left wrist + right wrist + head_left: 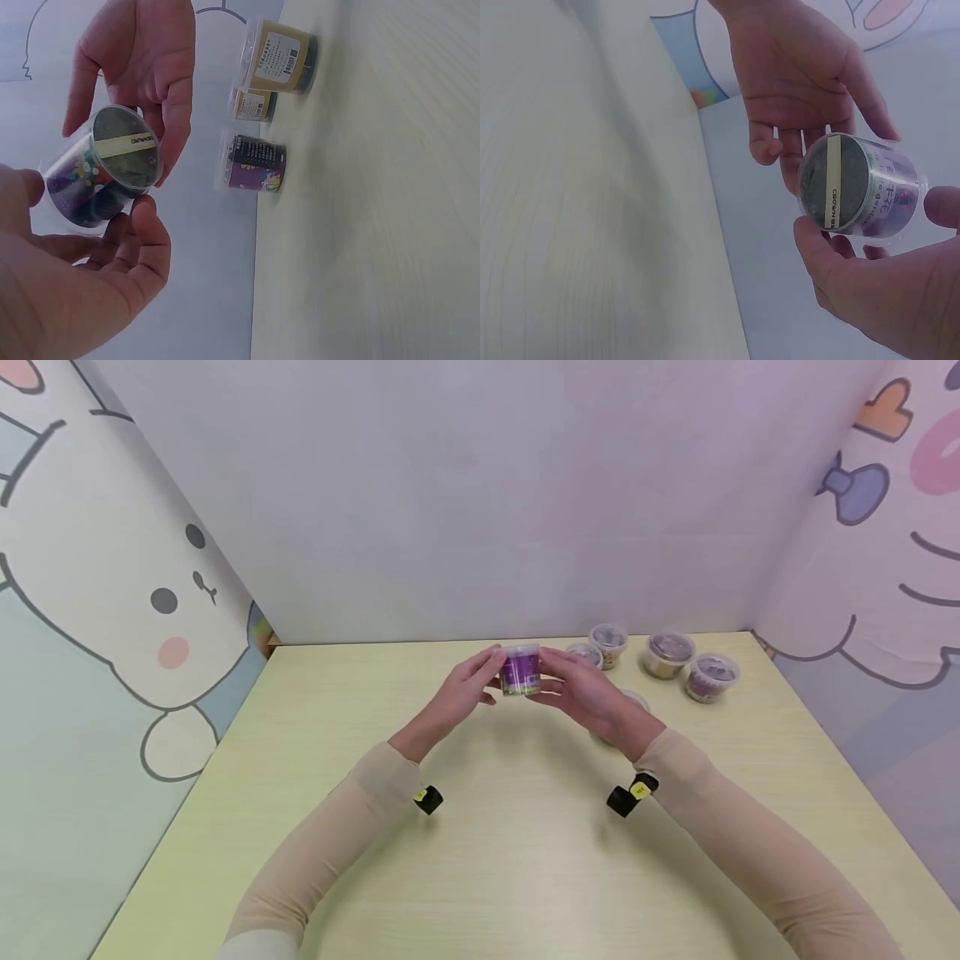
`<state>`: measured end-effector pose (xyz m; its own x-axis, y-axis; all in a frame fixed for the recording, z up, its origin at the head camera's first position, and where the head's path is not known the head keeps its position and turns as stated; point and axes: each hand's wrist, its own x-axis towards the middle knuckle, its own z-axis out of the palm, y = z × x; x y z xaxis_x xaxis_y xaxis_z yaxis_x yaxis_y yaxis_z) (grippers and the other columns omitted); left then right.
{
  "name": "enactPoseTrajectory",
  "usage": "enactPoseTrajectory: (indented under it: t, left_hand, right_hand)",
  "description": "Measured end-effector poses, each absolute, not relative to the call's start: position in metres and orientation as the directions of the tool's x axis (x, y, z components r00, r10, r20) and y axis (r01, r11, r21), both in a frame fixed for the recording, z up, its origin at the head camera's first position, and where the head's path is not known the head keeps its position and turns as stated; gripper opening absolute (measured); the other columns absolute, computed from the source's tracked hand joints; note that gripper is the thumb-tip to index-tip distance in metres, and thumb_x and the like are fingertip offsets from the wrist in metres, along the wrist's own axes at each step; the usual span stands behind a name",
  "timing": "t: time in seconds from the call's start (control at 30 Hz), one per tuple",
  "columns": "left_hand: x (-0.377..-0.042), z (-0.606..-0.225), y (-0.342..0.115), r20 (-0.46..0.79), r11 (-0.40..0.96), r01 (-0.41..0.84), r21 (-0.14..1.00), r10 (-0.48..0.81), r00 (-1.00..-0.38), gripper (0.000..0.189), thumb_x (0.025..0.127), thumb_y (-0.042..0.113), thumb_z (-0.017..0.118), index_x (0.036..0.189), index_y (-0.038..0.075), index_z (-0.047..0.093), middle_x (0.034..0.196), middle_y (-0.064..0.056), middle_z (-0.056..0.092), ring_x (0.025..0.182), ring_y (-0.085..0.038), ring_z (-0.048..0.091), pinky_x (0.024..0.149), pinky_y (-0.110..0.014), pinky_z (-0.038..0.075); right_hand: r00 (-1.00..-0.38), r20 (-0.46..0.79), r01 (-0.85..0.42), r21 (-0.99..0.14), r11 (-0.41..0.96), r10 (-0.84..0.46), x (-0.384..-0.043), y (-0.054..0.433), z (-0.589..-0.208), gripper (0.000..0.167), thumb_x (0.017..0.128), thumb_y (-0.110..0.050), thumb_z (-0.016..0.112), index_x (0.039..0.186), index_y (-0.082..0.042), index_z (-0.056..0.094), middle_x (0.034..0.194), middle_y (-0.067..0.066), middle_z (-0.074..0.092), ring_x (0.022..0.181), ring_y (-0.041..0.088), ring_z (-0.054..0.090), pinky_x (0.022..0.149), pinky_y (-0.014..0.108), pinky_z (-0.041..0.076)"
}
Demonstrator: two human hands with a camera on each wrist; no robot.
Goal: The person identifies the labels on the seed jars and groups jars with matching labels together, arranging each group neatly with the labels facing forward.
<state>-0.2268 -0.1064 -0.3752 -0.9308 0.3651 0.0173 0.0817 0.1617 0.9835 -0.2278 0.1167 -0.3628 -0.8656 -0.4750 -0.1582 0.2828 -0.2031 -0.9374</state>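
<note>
A small clear plastic tub (521,670) with a purple printed label is held up above the far part of the table. My left hand (467,683) grips its left side, thumb near the lid and fingers lower down. On the opposite side my right hand (583,692) holds it the same way, between thumb and fingers. From the left wrist, the tub (97,169) looks tilted, its dark base with a pale strip facing the camera. The base of the tub (836,182) also shows in the right wrist view, with printed letters on the strip.
Several similar lidded tubs stand at the table's back right, among them a tan-labelled tub (667,656) and a purple one (708,678). Another tub (637,699) is partly hidden behind my right wrist. A pale wall (465,510) rises at the table's (517,852) back edge.
</note>
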Motion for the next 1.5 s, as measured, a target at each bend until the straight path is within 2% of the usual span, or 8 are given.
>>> enactPoseTrajectory:
  t: [0.2, 0.4, 0.57, 0.9, 1.27, 1.5]
  left_hand:
    - [-0.227, -0.376, -0.109, 0.007, 0.153, 0.067, 0.986, 0.362, -0.932, 0.062, 0.109, 0.044, 0.043, 0.159, 0.01, 0.033, 0.141, -0.014, 0.055, 0.117, -0.03, 0.059, 0.09, -0.043, 0.055]
    - [-0.226, -0.377, -0.11, 0.021, 0.153, 0.086, 0.984, 0.383, -0.923, 0.065, 0.107, 0.047, 0.046, 0.159, 0.01, 0.033, 0.14, -0.011, 0.057, 0.117, -0.027, 0.06, 0.093, -0.041, 0.055]
    - [-0.226, -0.375, -0.112, 0.029, 0.146, 0.089, 0.985, 0.371, -0.928, 0.064, 0.108, 0.045, 0.044, 0.159, 0.008, 0.033, 0.135, -0.015, 0.058, 0.114, -0.031, 0.06, 0.093, -0.041, 0.055]
    - [-0.225, -0.376, -0.113, 0.034, 0.116, 0.084, 0.99, 0.381, -0.924, 0.063, 0.11, 0.042, 0.042, 0.159, 0.005, 0.031, 0.136, -0.019, 0.056, 0.113, -0.032, 0.062, 0.094, -0.042, 0.055]
    - [-0.223, -0.376, -0.124, 0.03, 0.14, 0.088, 0.986, 0.374, -0.927, 0.063, 0.108, 0.046, 0.044, 0.158, 0.009, 0.035, 0.138, -0.015, 0.056, 0.118, -0.031, 0.06, 0.096, -0.042, 0.053]
    - [-0.225, -0.376, -0.139, 0.052, 0.156, 0.112, 0.981, 0.347, -0.936, 0.063, 0.109, 0.041, 0.044, 0.157, 0.003, 0.033, 0.14, -0.017, 0.054, 0.121, -0.032, 0.057, 0.099, -0.046, 0.052]
  right_hand:
    - [-0.878, -0.192, 0.303, -0.932, -0.198, -0.438, -0.227, 0.113, -0.361, 0.065, 0.108, -0.028, 0.051, 0.158, -0.002, 0.019, 0.145, 0.017, 0.041, 0.128, 0.032, 0.049, 0.116, 0.048, 0.034]
    - [-0.864, -0.193, 0.297, -0.941, -0.162, -0.464, -0.226, 0.111, -0.36, 0.062, 0.109, -0.028, 0.049, 0.157, 0.001, 0.024, 0.148, 0.02, 0.042, 0.133, 0.033, 0.048, 0.115, 0.045, 0.036]
    - [-0.863, -0.184, 0.295, -0.94, -0.174, -0.47, -0.226, 0.11, -0.36, 0.06, 0.11, -0.026, 0.045, 0.158, 0.001, 0.023, 0.148, 0.023, 0.041, 0.135, 0.036, 0.046, 0.115, 0.045, 0.036]
    - [-0.863, -0.185, 0.289, -0.944, -0.16, -0.47, -0.225, 0.11, -0.361, 0.063, 0.109, -0.026, 0.047, 0.159, 0.0, 0.019, 0.151, 0.024, 0.038, 0.138, 0.039, 0.043, 0.116, 0.048, 0.035]
    - [-0.859, -0.172, 0.269, -0.953, -0.139, -0.482, -0.225, 0.104, -0.361, 0.06, 0.109, -0.026, 0.049, 0.157, 0.0, 0.026, 0.15, 0.022, 0.041, 0.134, 0.036, 0.047, 0.114, 0.048, 0.037]
    - [-0.856, -0.181, 0.259, -0.961, -0.098, -0.484, -0.229, 0.089, -0.359, 0.06, 0.108, -0.028, 0.051, 0.158, -0.002, 0.028, 0.15, 0.02, 0.043, 0.138, 0.036, 0.045, 0.114, 0.047, 0.037]
